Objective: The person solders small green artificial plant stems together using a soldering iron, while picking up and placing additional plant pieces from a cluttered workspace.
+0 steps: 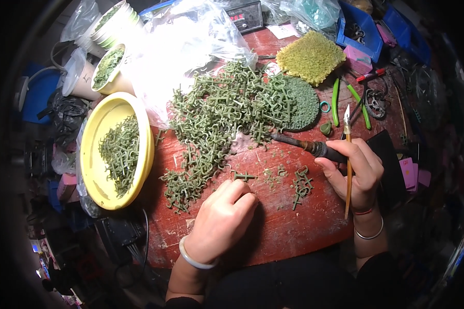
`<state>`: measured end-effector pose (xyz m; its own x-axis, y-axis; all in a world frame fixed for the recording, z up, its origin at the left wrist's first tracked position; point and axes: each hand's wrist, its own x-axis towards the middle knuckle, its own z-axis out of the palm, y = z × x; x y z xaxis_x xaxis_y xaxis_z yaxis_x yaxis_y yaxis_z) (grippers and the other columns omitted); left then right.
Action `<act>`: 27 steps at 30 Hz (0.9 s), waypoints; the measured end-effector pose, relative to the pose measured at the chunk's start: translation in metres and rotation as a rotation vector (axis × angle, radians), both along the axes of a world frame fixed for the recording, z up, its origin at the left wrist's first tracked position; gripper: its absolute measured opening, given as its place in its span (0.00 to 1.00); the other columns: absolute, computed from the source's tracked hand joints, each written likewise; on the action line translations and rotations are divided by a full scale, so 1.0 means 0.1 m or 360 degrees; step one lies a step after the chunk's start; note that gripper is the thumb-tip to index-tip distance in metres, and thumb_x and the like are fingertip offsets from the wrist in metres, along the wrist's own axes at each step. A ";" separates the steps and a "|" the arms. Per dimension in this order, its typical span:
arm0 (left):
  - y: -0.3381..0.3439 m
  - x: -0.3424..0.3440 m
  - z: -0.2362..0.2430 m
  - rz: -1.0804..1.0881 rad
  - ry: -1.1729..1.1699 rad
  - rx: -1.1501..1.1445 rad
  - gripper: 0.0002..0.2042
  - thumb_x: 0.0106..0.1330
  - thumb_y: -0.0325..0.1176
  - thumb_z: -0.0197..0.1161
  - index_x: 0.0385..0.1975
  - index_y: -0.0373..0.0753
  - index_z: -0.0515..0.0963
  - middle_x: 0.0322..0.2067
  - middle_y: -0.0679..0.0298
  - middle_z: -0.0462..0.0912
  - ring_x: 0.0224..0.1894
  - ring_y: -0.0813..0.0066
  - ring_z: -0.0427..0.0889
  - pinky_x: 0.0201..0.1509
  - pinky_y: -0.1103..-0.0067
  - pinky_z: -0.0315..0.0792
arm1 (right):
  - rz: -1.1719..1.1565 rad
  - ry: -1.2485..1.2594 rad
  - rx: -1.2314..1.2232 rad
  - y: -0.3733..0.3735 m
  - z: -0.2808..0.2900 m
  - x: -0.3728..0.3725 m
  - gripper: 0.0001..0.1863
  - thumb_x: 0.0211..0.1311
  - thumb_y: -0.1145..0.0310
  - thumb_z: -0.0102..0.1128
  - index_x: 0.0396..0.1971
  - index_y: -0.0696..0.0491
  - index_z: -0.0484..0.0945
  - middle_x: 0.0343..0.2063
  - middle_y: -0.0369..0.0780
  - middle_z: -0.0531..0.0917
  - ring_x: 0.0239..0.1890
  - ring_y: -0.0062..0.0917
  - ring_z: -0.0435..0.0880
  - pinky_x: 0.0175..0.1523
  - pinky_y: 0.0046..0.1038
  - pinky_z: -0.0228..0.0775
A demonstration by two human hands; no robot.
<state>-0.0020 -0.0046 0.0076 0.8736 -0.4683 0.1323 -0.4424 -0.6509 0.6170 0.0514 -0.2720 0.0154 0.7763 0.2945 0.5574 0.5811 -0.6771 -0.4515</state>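
Observation:
My left hand (224,219) rests with curled fingers at the front edge of a large heap of small green branched pieces (232,98), beside a loose green piece (245,176). Its fingertips are hidden. My right hand (358,172) grips a dark pen-like tool (309,144), its tip pointing left toward the heap, and a slim wooden-handled knife (348,159) held upright across it. A smaller cluster of green pieces (302,188) and scattered bits lie between my hands on the red table (288,232).
A yellow bowl (90,154) with green pieces stands left, below tubs (113,67) and a bright plastic bag (175,46). Behind are a green disc (304,105), yellow granular slab (309,56), display box (242,16) and blue bins (361,31). Pink blocks (410,172) lie right.

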 end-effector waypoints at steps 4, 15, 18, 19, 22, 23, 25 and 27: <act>0.01 0.00 0.01 -0.0010 0.0000 0.0036 0.07 0.54 0.19 0.68 0.32 0.34 0.79 0.31 0.58 0.77 0.35 0.58 0.80 0.38 0.70 0.76 | 0.0006 0.0001 0.0006 0.00 -0.01 0.00 0.17 0.51 0.69 0.79 0.38 0.58 0.81 0.24 0.41 0.80 0.24 0.30 0.82 0.28 0.27 0.72; 0.01 0.04 -0.03 0.0490 -0.0300 -0.0027 0.11 0.59 0.16 0.66 0.41 0.32 0.81 0.35 0.55 0.79 0.35 0.60 0.82 0.38 0.72 0.76 | 0.0017 -0.0034 0.0003 0.00 0.00 0.01 0.17 0.51 0.69 0.79 0.37 0.58 0.81 0.24 0.41 0.80 0.23 0.29 0.82 0.27 0.26 0.71; 0.01 0.03 -0.06 0.0505 -0.0329 0.0083 0.12 0.58 0.17 0.65 0.42 0.33 0.80 0.36 0.55 0.79 0.37 0.55 0.81 0.40 0.69 0.77 | 0.0022 -0.0048 0.0014 0.01 0.00 0.01 0.17 0.51 0.69 0.79 0.37 0.58 0.81 0.24 0.41 0.80 0.23 0.29 0.82 0.27 0.26 0.71; 0.00 0.03 -0.06 0.0508 -0.0361 0.0124 0.11 0.58 0.17 0.66 0.41 0.33 0.80 0.36 0.55 0.78 0.36 0.56 0.81 0.40 0.69 0.77 | 0.0025 -0.0050 0.0020 0.01 0.00 0.01 0.17 0.51 0.69 0.79 0.37 0.58 0.81 0.24 0.41 0.80 0.23 0.29 0.82 0.27 0.26 0.72; -0.04 0.03 -0.13 0.0495 -0.0376 0.0149 0.10 0.58 0.18 0.66 0.39 0.34 0.80 0.35 0.56 0.78 0.36 0.56 0.80 0.39 0.68 0.77 | 0.0025 -0.0040 0.0013 0.01 0.00 0.01 0.17 0.51 0.69 0.79 0.37 0.58 0.81 0.24 0.41 0.80 0.23 0.30 0.82 0.27 0.26 0.72; -0.03 0.03 -0.13 0.0496 -0.0376 0.0150 0.10 0.58 0.18 0.66 0.39 0.34 0.80 0.35 0.56 0.78 0.36 0.56 0.80 0.39 0.68 0.77 | 0.0025 -0.0040 0.0015 0.01 0.00 0.01 0.17 0.51 0.69 0.79 0.37 0.58 0.81 0.24 0.41 0.80 0.23 0.30 0.82 0.27 0.26 0.72; -0.01 0.03 -0.13 0.0426 -0.0361 0.0192 0.13 0.57 0.19 0.64 0.43 0.29 0.79 0.39 0.52 0.78 0.40 0.55 0.80 0.41 0.68 0.77 | 0.0019 -0.0041 0.0002 0.00 0.00 0.01 0.17 0.51 0.69 0.79 0.37 0.58 0.81 0.24 0.41 0.80 0.23 0.30 0.82 0.27 0.27 0.72; -0.02 0.04 -0.14 0.0433 -0.0370 0.0174 0.12 0.56 0.19 0.64 0.41 0.30 0.79 0.38 0.53 0.78 0.39 0.56 0.80 0.41 0.69 0.77 | 0.0021 -0.0041 0.0003 0.00 -0.01 0.01 0.17 0.51 0.69 0.79 0.37 0.58 0.81 0.24 0.41 0.80 0.24 0.30 0.82 0.27 0.27 0.72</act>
